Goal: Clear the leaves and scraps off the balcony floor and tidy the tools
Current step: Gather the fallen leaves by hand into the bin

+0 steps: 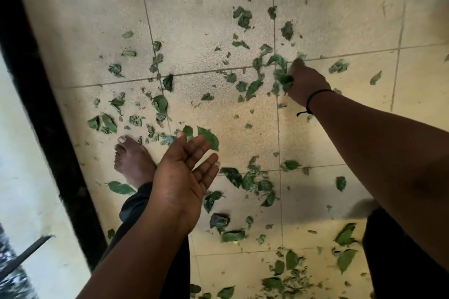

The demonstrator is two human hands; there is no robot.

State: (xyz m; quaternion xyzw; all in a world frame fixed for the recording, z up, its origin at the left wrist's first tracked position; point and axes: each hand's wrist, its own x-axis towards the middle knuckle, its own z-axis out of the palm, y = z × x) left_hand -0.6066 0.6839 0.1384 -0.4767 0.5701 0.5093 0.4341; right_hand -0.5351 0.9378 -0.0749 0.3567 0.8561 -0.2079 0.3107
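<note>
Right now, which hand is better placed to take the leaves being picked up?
Left. The left hand is open, palm up and empty, while the right hand already grips leaves down at the floor.

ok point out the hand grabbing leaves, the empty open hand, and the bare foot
right hand (306,82), head view, back of the hand, fingers gripping leaves
left hand (187,172), head view, middle of the upturned palm
bare foot (132,158), head view, top of the foot

Two hands: the left hand at centre, the right hand upper right. One bare foot. Dozens of green leaves lie scattered, too many to count.
</note>
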